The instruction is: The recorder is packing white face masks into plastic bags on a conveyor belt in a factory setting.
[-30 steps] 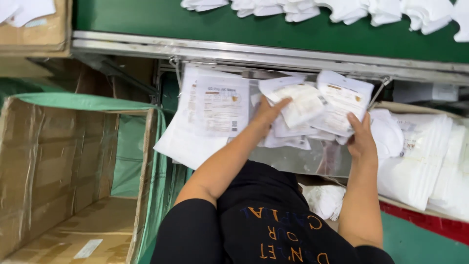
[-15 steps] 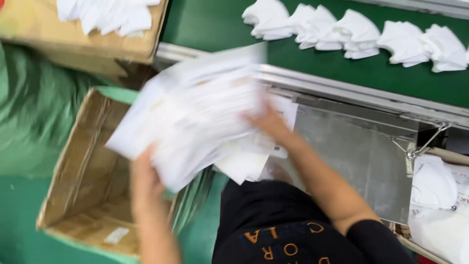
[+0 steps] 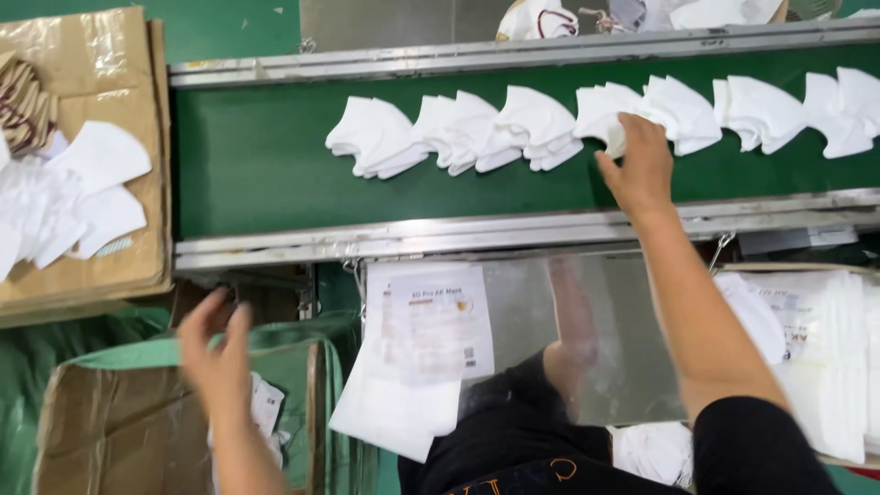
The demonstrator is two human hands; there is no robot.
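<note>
Touching the right hand (image 3: 639, 170), a white folded mask (image 3: 602, 115) lies flat.

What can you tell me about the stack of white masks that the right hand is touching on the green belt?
The stack of white masks lies flat on the green conveyor belt, in a row with similar stacks on both sides. It holds several folded masks, soft and fabric-like, fanned slightly so their curved edges show. It overlaps the neighbouring stacks on both sides. The right hand reaches over the belt's metal rail, and its fingertips rest on the stack's lower right edge. Whether the fingers grip it cannot be told.
</note>
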